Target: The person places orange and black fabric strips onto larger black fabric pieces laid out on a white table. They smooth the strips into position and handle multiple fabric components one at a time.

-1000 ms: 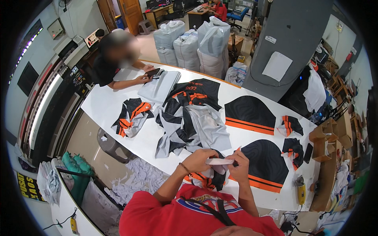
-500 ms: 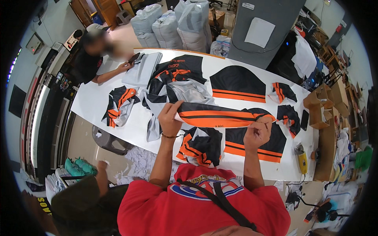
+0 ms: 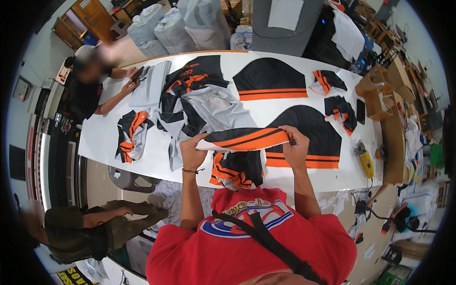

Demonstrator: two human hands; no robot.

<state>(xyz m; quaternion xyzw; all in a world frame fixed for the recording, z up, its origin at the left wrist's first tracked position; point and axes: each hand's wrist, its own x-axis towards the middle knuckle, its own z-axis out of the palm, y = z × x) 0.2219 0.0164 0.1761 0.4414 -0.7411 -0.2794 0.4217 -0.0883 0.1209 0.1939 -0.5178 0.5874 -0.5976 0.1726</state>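
Between my two hands a black-and-orange striped fabric panel (image 3: 251, 141) hangs above the table, its pale underside showing at the left end. My left hand (image 3: 194, 151) is closed on that end, and my right hand (image 3: 296, 145) pinches the other. Just below the panel lies a crumpled bundle of black and orange fabric pieces (image 3: 237, 169). To its right rests a flat black sleeve-shaped panel (image 3: 304, 135) with orange bands. A similar black panel (image 3: 270, 78) lies farther back. Beyond my left hand is a large heap of grey and black fabric (image 3: 204, 107).
The white table (image 3: 99, 137) carries smaller fabric bundles at left and right, a phone (image 3: 361, 111) and a yellow corded tool (image 3: 365, 161). Cardboard boxes (image 3: 375, 85) stand at the right edge. One person (image 3: 85, 90) leans at the far left; another (image 3: 80, 228) is at the lower left.
Both hands have drawn closer together and the held panel has shortened between them. The view has shifted, and the person at lower left shows more fully. The person at far left now raises a phone.
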